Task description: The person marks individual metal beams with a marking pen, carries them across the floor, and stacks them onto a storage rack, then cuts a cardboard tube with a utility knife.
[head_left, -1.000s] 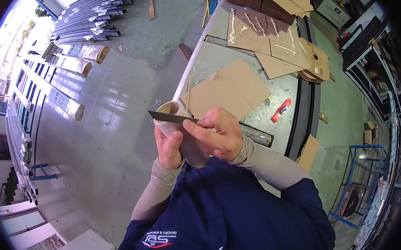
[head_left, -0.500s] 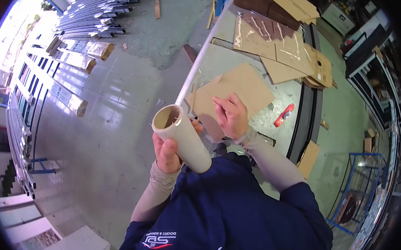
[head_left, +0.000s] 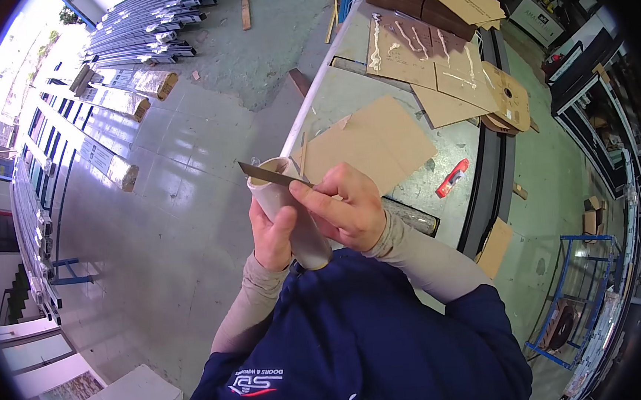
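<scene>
A pale cardboard tube [head_left: 304,234] stands tilted in front of the torso, its open end up. My left hand [head_left: 272,237] is wrapped round the tube from the left side. My right hand [head_left: 347,205] is closed on a thin dark metal blade [head_left: 263,174], its index finger stretched along it. The blade lies across the tube's open end, its pointed tip past the left rim. Behind the hands a flat cardboard sheet [head_left: 376,140] rests on the worktable [head_left: 391,87]. A red utility knife [head_left: 453,178] lies right of the sheet.
Brown cardboard sheets with white glue lines [head_left: 437,54] and a cardboard stack [head_left: 415,7] lie farther back on the table. A clear-wrapped roll [head_left: 411,218] is by the right forearm. Metal profiles [head_left: 148,26] stand back left, and a blue metal frame [head_left: 572,294] is at right.
My right hand has moved left and down to the tube's mouth, and the dark blade now shows across it. My left hand still holds the tube, now more hidden behind the right hand.
</scene>
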`<action>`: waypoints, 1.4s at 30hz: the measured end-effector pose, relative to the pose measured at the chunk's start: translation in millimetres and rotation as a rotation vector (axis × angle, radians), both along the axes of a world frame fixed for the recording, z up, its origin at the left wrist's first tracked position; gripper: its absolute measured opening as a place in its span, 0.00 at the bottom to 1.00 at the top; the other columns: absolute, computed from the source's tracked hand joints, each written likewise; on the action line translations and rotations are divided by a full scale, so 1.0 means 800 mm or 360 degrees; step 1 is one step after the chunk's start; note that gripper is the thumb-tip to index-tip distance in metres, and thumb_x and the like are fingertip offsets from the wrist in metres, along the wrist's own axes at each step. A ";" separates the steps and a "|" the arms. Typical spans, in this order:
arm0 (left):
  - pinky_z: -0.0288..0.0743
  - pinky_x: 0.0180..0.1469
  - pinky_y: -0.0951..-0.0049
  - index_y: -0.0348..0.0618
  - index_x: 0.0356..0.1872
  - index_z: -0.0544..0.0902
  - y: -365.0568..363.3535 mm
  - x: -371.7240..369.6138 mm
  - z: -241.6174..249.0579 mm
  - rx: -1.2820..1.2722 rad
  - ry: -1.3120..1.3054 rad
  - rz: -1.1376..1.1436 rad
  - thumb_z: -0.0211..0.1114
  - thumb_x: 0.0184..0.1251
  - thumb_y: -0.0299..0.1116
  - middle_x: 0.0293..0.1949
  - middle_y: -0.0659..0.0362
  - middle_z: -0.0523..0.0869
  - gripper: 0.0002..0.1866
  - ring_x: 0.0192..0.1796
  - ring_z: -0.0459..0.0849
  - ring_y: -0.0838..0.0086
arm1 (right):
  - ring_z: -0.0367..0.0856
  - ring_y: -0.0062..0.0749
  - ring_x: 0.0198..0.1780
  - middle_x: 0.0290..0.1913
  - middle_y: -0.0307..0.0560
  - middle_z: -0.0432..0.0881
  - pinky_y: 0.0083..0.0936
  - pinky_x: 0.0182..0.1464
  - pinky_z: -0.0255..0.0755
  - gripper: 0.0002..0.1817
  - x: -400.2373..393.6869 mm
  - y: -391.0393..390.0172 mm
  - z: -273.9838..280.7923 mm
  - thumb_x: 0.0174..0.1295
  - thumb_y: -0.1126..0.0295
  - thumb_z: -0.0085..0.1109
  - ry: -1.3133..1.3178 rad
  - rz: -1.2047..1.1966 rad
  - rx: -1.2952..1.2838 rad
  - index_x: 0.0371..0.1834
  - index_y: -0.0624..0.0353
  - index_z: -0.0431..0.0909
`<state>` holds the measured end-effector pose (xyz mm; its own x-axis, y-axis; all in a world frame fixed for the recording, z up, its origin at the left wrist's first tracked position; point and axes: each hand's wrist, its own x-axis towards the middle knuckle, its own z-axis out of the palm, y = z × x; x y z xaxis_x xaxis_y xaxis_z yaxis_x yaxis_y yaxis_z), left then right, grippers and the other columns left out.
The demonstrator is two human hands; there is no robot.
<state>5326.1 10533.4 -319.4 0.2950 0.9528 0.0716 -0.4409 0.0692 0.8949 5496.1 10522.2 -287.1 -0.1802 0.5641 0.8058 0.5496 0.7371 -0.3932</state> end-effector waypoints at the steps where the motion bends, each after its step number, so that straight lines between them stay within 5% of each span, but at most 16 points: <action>1: 0.74 0.61 0.68 0.35 0.70 0.65 0.001 0.000 0.000 0.0037 0.0111 0.0010 0.66 0.66 0.40 0.57 0.55 0.78 0.35 0.58 0.79 0.70 | 0.73 0.31 0.30 0.32 0.38 0.73 0.28 0.28 0.69 0.30 0.001 0.001 -0.002 0.40 0.74 0.68 -0.0020 0.0003 -0.0040 0.55 0.58 0.84; 2: 0.75 0.59 0.69 0.36 0.69 0.67 0.001 0.000 0.003 -0.0108 0.0036 0.0001 0.69 0.61 0.31 0.55 0.57 0.79 0.34 0.56 0.80 0.72 | 0.73 0.31 0.31 0.32 0.38 0.73 0.27 0.28 0.69 0.29 0.002 0.002 -0.003 0.42 0.74 0.68 -0.0040 0.0005 -0.0080 0.55 0.57 0.84; 9: 0.80 0.53 0.66 0.36 0.65 0.69 -0.003 0.002 0.010 -0.0164 0.0107 0.0042 0.65 0.57 0.26 0.52 0.54 0.81 0.31 0.49 0.84 0.69 | 0.73 0.29 0.28 0.30 0.39 0.72 0.25 0.27 0.68 0.26 0.010 0.008 -0.031 0.44 0.81 0.71 -0.0096 -0.0091 -0.0061 0.53 0.60 0.86; 11: 0.82 0.50 0.64 0.36 0.64 0.69 -0.006 -0.013 0.002 -0.0198 0.0109 -0.0106 0.66 0.57 0.25 0.51 0.52 0.81 0.31 0.46 0.85 0.67 | 0.74 0.29 0.28 0.30 0.40 0.73 0.25 0.27 0.68 0.22 0.019 0.018 -0.061 0.49 0.81 0.69 -0.0094 -0.0297 -0.0341 0.51 0.61 0.86; 16: 0.84 0.49 0.61 0.32 0.62 0.71 -0.002 -0.003 0.029 0.0131 0.0013 0.0015 0.69 0.61 0.47 0.50 0.48 0.83 0.35 0.46 0.88 0.59 | 0.73 0.29 0.28 0.29 0.43 0.73 0.26 0.28 0.68 0.11 0.034 0.013 -0.084 0.61 0.80 0.65 0.0225 -0.0507 -0.0537 0.47 0.61 0.86; 19: 0.82 0.54 0.60 0.35 0.67 0.66 0.003 0.003 0.024 -0.0024 -0.0112 0.0054 0.65 0.64 0.47 0.54 0.47 0.81 0.36 0.52 0.86 0.58 | 0.73 0.30 0.28 0.30 0.43 0.73 0.25 0.28 0.67 0.11 0.015 -0.006 -0.030 0.60 0.81 0.66 0.0330 -0.0471 -0.0376 0.45 0.61 0.86; 20: 0.81 0.56 0.60 0.36 0.69 0.64 0.004 0.000 0.017 -0.0048 -0.0156 0.0012 0.63 0.65 0.45 0.55 0.47 0.81 0.36 0.54 0.85 0.58 | 0.72 0.30 0.27 0.29 0.42 0.71 0.27 0.27 0.68 0.19 0.008 -0.005 -0.019 0.52 0.84 0.68 0.0365 -0.0408 -0.0217 0.48 0.59 0.86; 23: 0.76 0.61 0.62 0.36 0.72 0.62 0.003 -0.001 0.011 -0.0061 -0.0212 -0.0019 0.60 0.67 0.42 0.60 0.49 0.79 0.36 0.60 0.81 0.61 | 0.72 0.30 0.29 0.30 0.40 0.72 0.25 0.27 0.67 0.23 0.001 -0.011 -0.003 0.47 0.85 0.70 0.0290 -0.0197 -0.0036 0.49 0.59 0.87; 28: 0.73 0.65 0.65 0.36 0.72 0.63 0.003 0.001 0.001 0.0036 -0.0068 -0.0027 0.62 0.68 0.37 0.61 0.54 0.77 0.34 0.61 0.79 0.68 | 0.73 0.32 0.31 0.32 0.39 0.72 0.29 0.31 0.69 0.33 0.000 -0.007 -0.005 0.35 0.72 0.66 0.0059 -0.0094 0.0116 0.54 0.59 0.85; 34: 0.75 0.62 0.68 0.38 0.71 0.64 -0.001 0.009 0.010 -0.0124 0.0063 0.0126 0.64 0.65 0.21 0.59 0.56 0.79 0.33 0.59 0.80 0.71 | 0.73 0.32 0.30 0.32 0.39 0.71 0.29 0.29 0.69 0.31 0.003 -0.001 -0.002 0.40 0.73 0.68 -0.0098 -0.0114 0.0067 0.56 0.58 0.84; 36: 0.76 0.61 0.69 0.38 0.70 0.65 -0.002 0.010 0.010 -0.0109 0.0056 0.0127 0.65 0.66 0.22 0.58 0.56 0.79 0.32 0.58 0.80 0.71 | 0.72 0.31 0.30 0.31 0.38 0.70 0.27 0.29 0.69 0.27 0.005 0.004 -0.009 0.46 0.74 0.69 -0.0129 -0.0136 0.0028 0.55 0.56 0.84; 39: 0.77 0.59 0.69 0.39 0.68 0.67 -0.002 0.012 0.004 -0.0120 0.0096 0.0199 0.65 0.66 0.23 0.56 0.57 0.79 0.30 0.57 0.81 0.71 | 0.73 0.30 0.29 0.31 0.38 0.72 0.26 0.26 0.67 0.31 0.009 0.008 -0.022 0.37 0.81 0.72 -0.0082 -0.0122 0.0003 0.53 0.58 0.86; 42: 0.79 0.55 0.68 0.38 0.67 0.67 -0.003 0.012 0.003 -0.0163 0.0131 0.0267 0.66 0.65 0.25 0.54 0.56 0.80 0.30 0.53 0.83 0.70 | 0.73 0.30 0.27 0.30 0.40 0.72 0.27 0.25 0.66 0.28 0.011 0.013 -0.034 0.40 0.83 0.70 -0.0059 -0.0181 -0.0039 0.51 0.58 0.87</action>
